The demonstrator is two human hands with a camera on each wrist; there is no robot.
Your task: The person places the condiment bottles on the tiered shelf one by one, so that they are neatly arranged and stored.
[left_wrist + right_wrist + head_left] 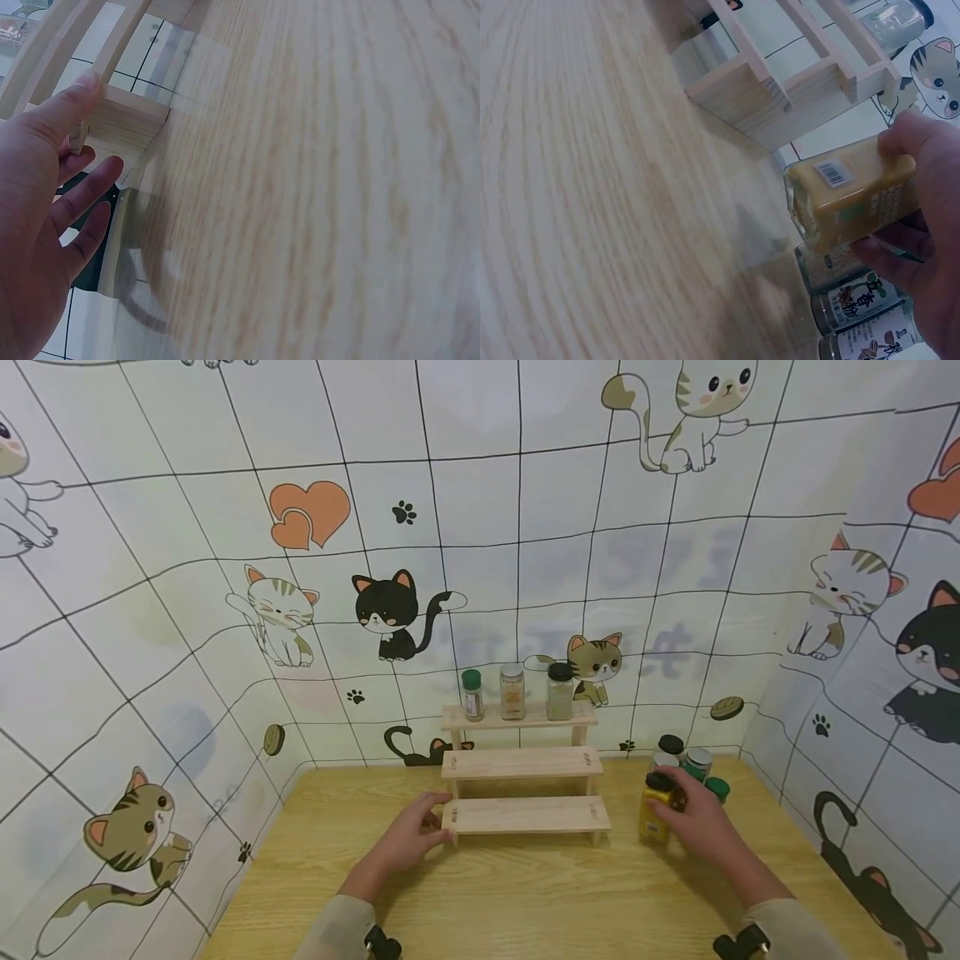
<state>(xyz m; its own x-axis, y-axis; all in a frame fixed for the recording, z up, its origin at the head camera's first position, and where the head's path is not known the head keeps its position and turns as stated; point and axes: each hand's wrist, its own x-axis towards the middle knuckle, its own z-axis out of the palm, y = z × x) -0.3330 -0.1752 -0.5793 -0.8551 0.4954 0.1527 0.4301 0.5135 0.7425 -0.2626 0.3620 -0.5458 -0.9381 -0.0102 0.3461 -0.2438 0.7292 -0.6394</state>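
Note:
A three-step wooden rack [525, 763] stands near the wall. My left hand [408, 835] holds the left end of its lowest step, thumb in front and index finger behind; the other fingers are loosely bent. In my right hand [703, 820] is a jar of yellow spice powder [653, 820] with a black lid. The right wrist view shows this glass jar [855, 196] tilted, its base and barcode label visible, gripped between thumb and fingers. On the top step stand a green-lidded jar [472, 697], a grey-lidded jar [513, 693] and a black-lidded jar [559, 693].
Several more spice jars [697, 763] cluster on the table behind my right hand, partly hidden. Labelled jars [862, 300] show beneath the held one. The wooden table [525, 902] meets a cat-patterned wall covering [480, 560] at the back and sides.

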